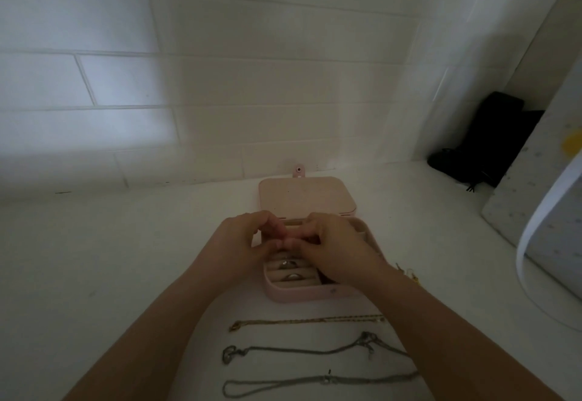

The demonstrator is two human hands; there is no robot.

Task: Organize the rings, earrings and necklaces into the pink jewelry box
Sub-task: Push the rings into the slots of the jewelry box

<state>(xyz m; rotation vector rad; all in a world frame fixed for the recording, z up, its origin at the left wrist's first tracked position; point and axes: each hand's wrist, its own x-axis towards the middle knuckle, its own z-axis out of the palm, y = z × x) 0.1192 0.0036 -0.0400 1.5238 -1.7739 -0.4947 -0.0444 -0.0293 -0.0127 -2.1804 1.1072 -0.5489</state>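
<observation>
Thin chain necklaces (318, 352); smooth pink box (302, 294), rings (286, 264) perhaps metal.

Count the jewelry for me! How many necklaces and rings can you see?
Necklaces on the table: 3, one gold, two silver
Rings in the pink jewelry box: 2
Total: 5

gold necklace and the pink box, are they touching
Apart. The head view shows a bare strip of white table between the gold necklace and the front wall of the pink jewelry box.
</observation>
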